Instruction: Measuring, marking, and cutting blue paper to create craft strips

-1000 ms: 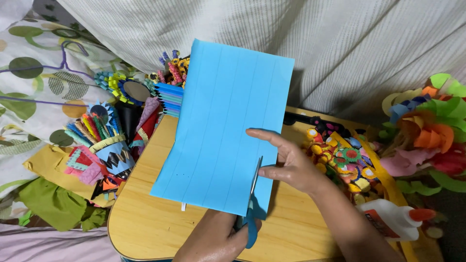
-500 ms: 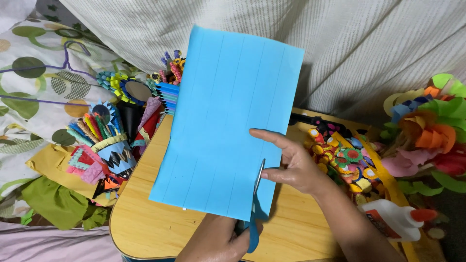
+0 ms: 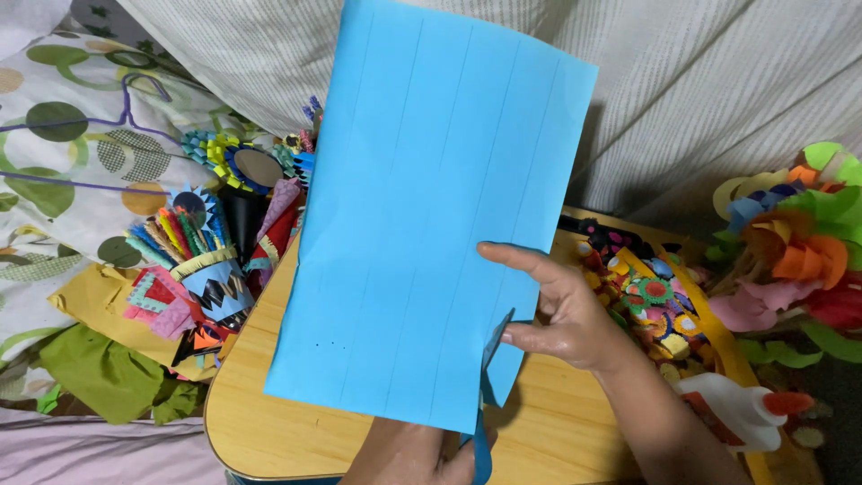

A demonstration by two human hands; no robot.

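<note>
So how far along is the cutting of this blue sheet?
Early. The blue paper sheet shows ruled lines along its length. The scissors, in the left hand, are a short way into the first cut from the bottom edge; the right hand steadies the sheet. The other lines remain uncut.

A low wooden table (image 3: 269, 431) with a rounded corner and a pale, light-grained top occupies the lower centre of the frame. Behind it, across the whole upper part of the frame, hangs or lies a white fabric (image 3: 718, 99) with fine ribbed stripes, falling in broad folds. At the upper left lies a white sheet (image 3: 81, 171) printed with green and beige circles and purple outlines. Along the lower left edge runs a strip of pale lilac cloth (image 3: 99, 454). Lighting is even and soft, with a faint shadow on the table top.
</note>
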